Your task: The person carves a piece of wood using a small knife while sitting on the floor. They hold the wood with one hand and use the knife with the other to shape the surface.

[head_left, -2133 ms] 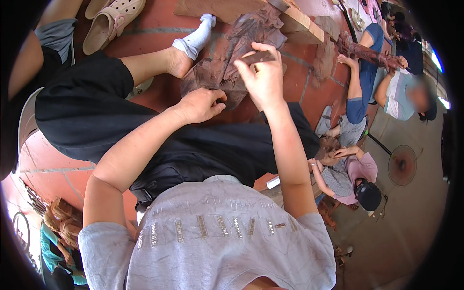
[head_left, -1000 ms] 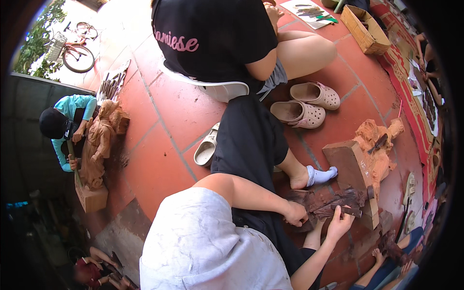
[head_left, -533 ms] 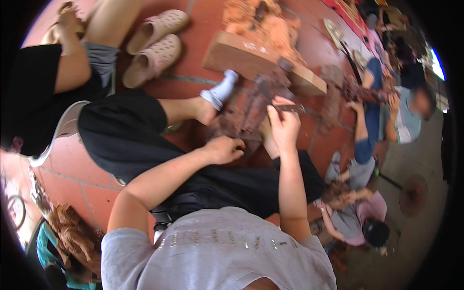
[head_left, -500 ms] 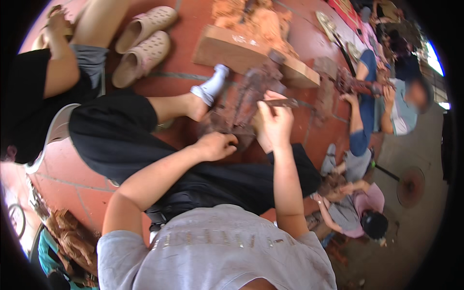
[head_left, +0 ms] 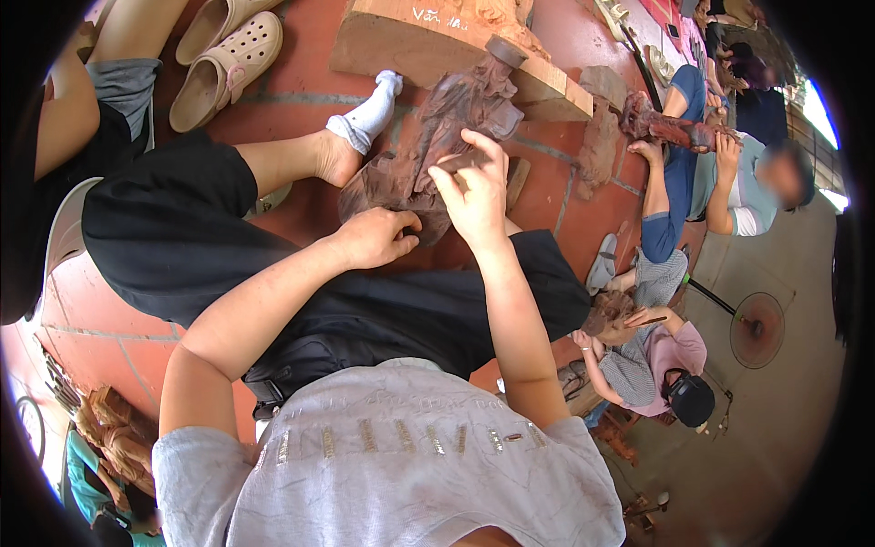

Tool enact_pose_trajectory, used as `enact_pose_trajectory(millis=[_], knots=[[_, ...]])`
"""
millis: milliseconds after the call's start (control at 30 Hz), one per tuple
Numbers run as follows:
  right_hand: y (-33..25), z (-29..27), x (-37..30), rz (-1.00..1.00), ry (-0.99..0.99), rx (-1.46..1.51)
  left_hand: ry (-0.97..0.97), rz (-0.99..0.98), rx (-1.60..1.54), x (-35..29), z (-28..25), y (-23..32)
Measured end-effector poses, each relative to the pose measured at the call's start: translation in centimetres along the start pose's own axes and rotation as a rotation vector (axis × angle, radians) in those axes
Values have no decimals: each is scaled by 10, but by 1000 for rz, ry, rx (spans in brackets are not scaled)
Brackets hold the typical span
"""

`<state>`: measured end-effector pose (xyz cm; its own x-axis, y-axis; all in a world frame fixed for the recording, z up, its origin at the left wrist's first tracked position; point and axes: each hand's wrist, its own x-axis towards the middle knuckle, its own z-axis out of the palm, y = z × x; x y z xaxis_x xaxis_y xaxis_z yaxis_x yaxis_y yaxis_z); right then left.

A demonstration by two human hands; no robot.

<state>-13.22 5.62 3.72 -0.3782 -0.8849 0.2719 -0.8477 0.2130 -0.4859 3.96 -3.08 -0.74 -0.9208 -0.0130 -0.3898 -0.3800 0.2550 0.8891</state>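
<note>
The carving [head_left: 451,105] is toned a deep reddish brown, while the block [head_left: 383,47] is coloured a paler tan and marked with white writing. The floor [head_left: 305,56] is tiled in terracotta, crossed by grey lines. The trousers [head_left: 173,196] are coloured plain black; the shirt [head_left: 383,497] is tinted pale lilac-grey and patterned with short metallic bars. The sock [head_left: 365,116] is coloured pale blue-grey. The clog [head_left: 253,53] is coloured beige, dotted with holes and trimmed in pink.

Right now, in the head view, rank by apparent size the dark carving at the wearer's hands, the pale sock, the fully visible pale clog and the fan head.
1. Dark carving
2. Pale clog
Pale sock and fan head: too alike to rank, and the fan is farther away.
</note>
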Motion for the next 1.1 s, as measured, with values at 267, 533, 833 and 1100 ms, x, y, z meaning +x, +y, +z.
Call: enact_pose_trajectory(millis=[267,533,833,1100], knots=[[4,-7,1,548,197,653,-17,16,-31,1,-3,2],[-7,-19,11,-5,-121,-28,0,35,-5,2,1,-2],[4,-18,12,13,-88,107,-19,14,-7,1,-2,0],[17,-18,14,173,-48,277,-28,4,-24,1,-2,0]])
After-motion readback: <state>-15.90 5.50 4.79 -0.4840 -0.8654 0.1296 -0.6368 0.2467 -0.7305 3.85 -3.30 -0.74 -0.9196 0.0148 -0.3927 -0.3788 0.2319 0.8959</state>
